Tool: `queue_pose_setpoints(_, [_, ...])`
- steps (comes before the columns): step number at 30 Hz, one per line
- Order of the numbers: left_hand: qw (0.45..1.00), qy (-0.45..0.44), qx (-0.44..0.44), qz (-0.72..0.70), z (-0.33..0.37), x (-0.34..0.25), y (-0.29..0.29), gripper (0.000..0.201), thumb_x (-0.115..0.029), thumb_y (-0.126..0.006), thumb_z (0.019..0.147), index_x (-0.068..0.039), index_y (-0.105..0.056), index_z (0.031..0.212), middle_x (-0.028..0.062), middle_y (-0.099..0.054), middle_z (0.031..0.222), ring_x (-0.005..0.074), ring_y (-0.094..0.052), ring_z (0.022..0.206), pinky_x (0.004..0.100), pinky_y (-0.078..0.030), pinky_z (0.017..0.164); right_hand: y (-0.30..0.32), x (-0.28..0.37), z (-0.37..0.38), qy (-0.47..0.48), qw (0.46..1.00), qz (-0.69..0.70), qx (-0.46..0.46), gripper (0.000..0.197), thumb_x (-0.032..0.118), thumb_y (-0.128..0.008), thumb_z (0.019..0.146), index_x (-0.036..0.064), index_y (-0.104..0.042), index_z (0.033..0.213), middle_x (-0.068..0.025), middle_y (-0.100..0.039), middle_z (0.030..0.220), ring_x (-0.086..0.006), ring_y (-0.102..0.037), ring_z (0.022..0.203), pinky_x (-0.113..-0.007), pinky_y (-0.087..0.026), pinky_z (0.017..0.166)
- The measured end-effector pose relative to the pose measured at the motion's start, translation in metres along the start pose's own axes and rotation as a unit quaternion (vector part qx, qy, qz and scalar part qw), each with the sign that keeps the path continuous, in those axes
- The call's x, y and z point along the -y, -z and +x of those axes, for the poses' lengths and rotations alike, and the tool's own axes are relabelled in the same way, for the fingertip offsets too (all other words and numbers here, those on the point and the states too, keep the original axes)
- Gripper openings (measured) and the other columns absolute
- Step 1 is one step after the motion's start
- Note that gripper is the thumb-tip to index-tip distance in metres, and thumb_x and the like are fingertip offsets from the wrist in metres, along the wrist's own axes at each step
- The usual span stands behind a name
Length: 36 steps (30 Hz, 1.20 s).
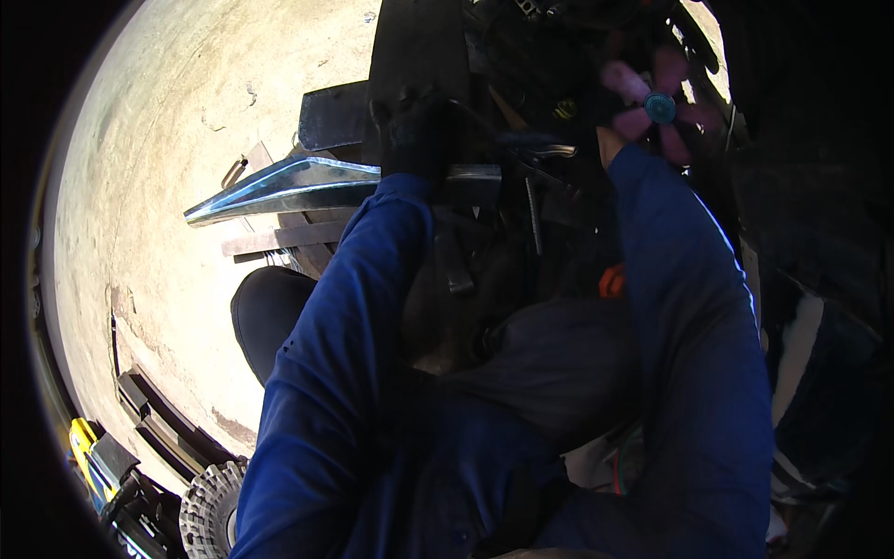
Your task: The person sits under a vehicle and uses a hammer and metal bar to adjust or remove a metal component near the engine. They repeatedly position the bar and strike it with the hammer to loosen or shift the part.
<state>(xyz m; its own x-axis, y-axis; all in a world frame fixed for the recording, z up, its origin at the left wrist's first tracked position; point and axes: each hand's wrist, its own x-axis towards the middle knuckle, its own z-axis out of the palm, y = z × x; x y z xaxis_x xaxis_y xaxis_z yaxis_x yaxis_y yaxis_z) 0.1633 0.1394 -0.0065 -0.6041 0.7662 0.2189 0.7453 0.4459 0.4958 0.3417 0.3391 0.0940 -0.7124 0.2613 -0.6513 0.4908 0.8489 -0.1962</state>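
My left hand (414,130) looks dark, perhaps gloved, and lies in deep shadow against a tall dark panel (417,47). Its fingers cannot be made out. Just below it, a long tapered piece of shiny sheet metal (298,182) runs from the left and passes behind my left wrist. My right hand (610,146) shows only as a small lit patch at the cuff; the rest is lost in shadow. Close to it is a fan with pink blades and a blue-green hub (659,108). Between the hands lies a thin tool with a shiny end (557,150).
Flat metal strips (284,239) and a dark plate (332,116) lie on the sunlit concrete floor (186,121). A knobbly tyre (212,508) and a yellow-and-black object (88,447) stand at lower left. Something orange (611,280) sits beside my right forearm.
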Motion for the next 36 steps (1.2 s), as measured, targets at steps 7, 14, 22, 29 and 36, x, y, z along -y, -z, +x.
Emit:
queue_pose_setpoints(7, [0.999,-0.015,0.013,0.046,0.000,0.000,0.002,0.036,-0.032,-0.059,0.098,-0.023,-0.067,0.132,0.0043,-0.064,0.145,0.0299,-0.049,0.145,0.0693,-0.015,0.121,-0.039,-0.054,-0.049,0.012,0.923,0.382,-0.052,0.041,0.028,-0.057,0.102,0.0084,-0.062,0.138,-0.0134,-0.072,0.121,-0.0286,-0.071,0.106,-0.039,-0.057,0.089])
queue_pose_setpoints(14, [0.997,-0.018,0.016,0.068,0.002,-0.001,0.001,0.034,-0.033,-0.060,0.098,-0.025,-0.067,0.130,0.0024,-0.063,0.146,0.0302,-0.048,0.146,0.0721,-0.014,0.120,-0.095,-0.085,-0.085,0.021,0.664,0.746,-0.057,0.042,0.021,-0.057,0.105,0.0096,-0.057,0.145,-0.0114,-0.071,0.121,-0.0256,-0.071,0.105,-0.037,-0.058,0.087])
queue_pose_setpoints(22, [0.999,-0.027,-0.008,0.026,0.001,-0.002,0.002,0.031,-0.032,-0.058,0.099,-0.021,-0.073,0.124,0.0077,-0.067,0.139,0.0350,-0.050,0.143,0.0727,-0.009,0.121,-0.138,-0.092,-0.048,0.041,0.891,0.410,-0.193,0.052,0.028,-0.069,0.098,0.0066,-0.059,0.145,-0.0150,-0.063,0.139,-0.0267,-0.064,0.122,-0.045,-0.050,0.104])
queue_pose_setpoints(29, [1.000,-0.021,0.000,0.022,0.001,-0.002,0.001,0.030,-0.033,-0.060,0.098,-0.021,-0.073,0.122,0.0101,-0.069,0.135,0.0363,-0.051,0.141,0.0731,-0.011,0.120,-0.157,-0.103,-0.046,0.094,0.883,0.317,-0.334,0.046,0.019,-0.066,0.100,0.0055,-0.060,0.143,-0.0154,-0.061,0.141,-0.0304,-0.058,0.132,-0.043,-0.042,0.115])
queue_pose_setpoints(36, [0.999,-0.027,-0.025,0.037,0.002,0.003,-0.003,0.031,-0.034,-0.063,0.097,-0.022,-0.071,0.124,0.0068,-0.071,0.132,0.0322,-0.060,0.134,0.0657,-0.021,0.121,-0.152,-0.081,-0.050,0.075,0.714,0.678,-0.157,0.040,0.010,-0.056,0.108,0.0039,-0.051,0.148,-0.0073,-0.064,0.123,-0.0135,-0.063,0.106,-0.029,-0.055,0.090])
